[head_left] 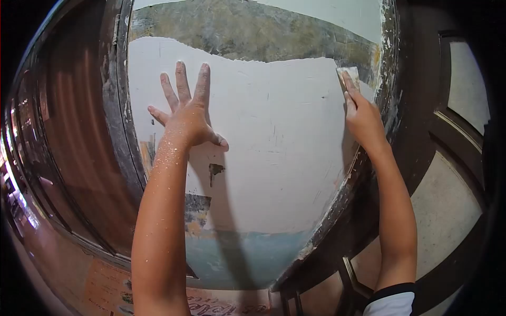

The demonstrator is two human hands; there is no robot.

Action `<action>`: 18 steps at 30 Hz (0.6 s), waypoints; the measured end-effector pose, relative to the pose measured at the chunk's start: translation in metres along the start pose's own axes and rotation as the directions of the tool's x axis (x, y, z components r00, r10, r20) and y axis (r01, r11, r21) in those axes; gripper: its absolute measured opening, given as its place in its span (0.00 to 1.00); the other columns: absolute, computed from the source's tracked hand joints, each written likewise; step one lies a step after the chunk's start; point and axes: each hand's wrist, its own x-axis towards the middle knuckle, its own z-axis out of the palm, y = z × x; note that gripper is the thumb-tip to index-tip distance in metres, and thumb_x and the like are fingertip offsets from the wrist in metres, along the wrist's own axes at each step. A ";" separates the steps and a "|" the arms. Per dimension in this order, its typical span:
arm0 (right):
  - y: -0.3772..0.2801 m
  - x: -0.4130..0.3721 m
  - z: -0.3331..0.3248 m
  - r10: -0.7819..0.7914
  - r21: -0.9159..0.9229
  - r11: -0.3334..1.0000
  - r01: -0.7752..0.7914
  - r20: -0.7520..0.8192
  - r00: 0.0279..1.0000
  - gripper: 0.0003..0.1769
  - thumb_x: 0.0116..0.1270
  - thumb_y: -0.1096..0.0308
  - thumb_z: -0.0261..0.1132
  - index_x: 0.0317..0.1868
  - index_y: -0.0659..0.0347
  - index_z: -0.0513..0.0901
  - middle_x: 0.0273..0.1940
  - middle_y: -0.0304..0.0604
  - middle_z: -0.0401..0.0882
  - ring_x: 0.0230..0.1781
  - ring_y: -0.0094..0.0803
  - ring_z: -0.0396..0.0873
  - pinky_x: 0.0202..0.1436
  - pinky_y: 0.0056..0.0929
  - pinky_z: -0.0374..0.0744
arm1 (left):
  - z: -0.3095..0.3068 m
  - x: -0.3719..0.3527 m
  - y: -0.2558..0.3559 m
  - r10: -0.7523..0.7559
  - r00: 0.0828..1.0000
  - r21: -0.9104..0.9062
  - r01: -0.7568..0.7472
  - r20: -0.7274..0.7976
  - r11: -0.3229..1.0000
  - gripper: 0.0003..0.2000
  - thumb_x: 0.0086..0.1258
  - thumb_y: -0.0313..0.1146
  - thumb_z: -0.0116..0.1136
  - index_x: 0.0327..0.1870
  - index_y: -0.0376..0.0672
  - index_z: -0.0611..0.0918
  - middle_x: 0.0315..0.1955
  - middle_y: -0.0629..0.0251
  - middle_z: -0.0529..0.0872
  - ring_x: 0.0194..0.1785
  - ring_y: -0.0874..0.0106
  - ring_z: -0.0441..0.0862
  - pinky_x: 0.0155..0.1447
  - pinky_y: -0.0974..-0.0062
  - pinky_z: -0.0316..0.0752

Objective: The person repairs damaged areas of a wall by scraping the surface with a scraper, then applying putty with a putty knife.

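Observation:
My left hand (187, 118) rests with fingers spread on the white coated wall panel (274, 142). White dust and specks cover its fingers and forearm. My right hand (363, 116) grips a putty knife (350, 75) with a whitish, smeared blade, held against the panel near its right edge. The blade is beside the upper border of the white layer, where a rough grey-green strip (253, 31) shows. Small dark gouges and a dark bare patch (215, 173) mark the white surface below my left hand.
A worn dark wooden frame (387, 58) with white smears borders the panel on the right, another post (118, 79) on the left. A blue-green band (253, 258) runs along the bottom. A dark panelled door (448, 137) stands right; lettered sheeting (108, 287) lies below left.

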 end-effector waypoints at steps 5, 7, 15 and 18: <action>-0.004 0.011 -0.003 0.089 -0.092 0.992 -0.083 0.062 0.994 0.26 0.82 0.63 0.55 0.78 0.41 0.72 0.56 0.64 0.81 0.56 0.67 0.77 0.57 0.53 0.79 | -0.006 -0.003 0.008 -0.047 0.997 0.017 0.046 0.056 0.999 0.86 0.19 0.48 0.93 0.87 0.74 0.39 0.87 0.58 0.24 0.87 0.45 0.19 0.74 0.12 0.36; -0.005 0.006 -0.002 0.060 -0.006 0.998 -0.060 0.036 0.998 0.26 0.82 0.65 0.55 0.78 0.42 0.72 0.58 0.64 0.80 0.57 0.67 0.77 0.58 0.51 0.79 | -0.008 -0.002 0.007 -0.052 0.996 0.033 0.050 0.068 0.998 0.86 0.20 0.48 0.93 0.87 0.74 0.39 0.87 0.58 0.24 0.87 0.45 0.19 0.74 0.12 0.36; 0.007 0.003 0.007 0.110 -0.001 0.994 -0.110 0.039 0.993 0.26 0.81 0.64 0.56 0.77 0.38 0.73 0.52 0.69 0.81 0.57 0.67 0.77 0.56 0.50 0.80 | -0.004 -0.002 0.007 -0.050 0.998 0.028 0.049 0.038 0.998 0.85 0.20 0.48 0.93 0.87 0.74 0.40 0.87 0.56 0.25 0.87 0.44 0.18 0.74 0.12 0.36; 0.001 -0.004 0.004 0.163 0.004 0.986 -0.164 0.077 0.984 0.26 0.82 0.64 0.57 0.77 0.39 0.73 0.54 0.68 0.81 0.56 0.69 0.76 0.55 0.50 0.80 | 0.005 0.005 -0.001 -0.001 1.000 0.015 0.001 -0.004 1.000 0.92 0.06 0.54 0.92 0.88 0.68 0.40 0.86 0.49 0.24 0.86 0.39 0.16 0.71 0.10 0.34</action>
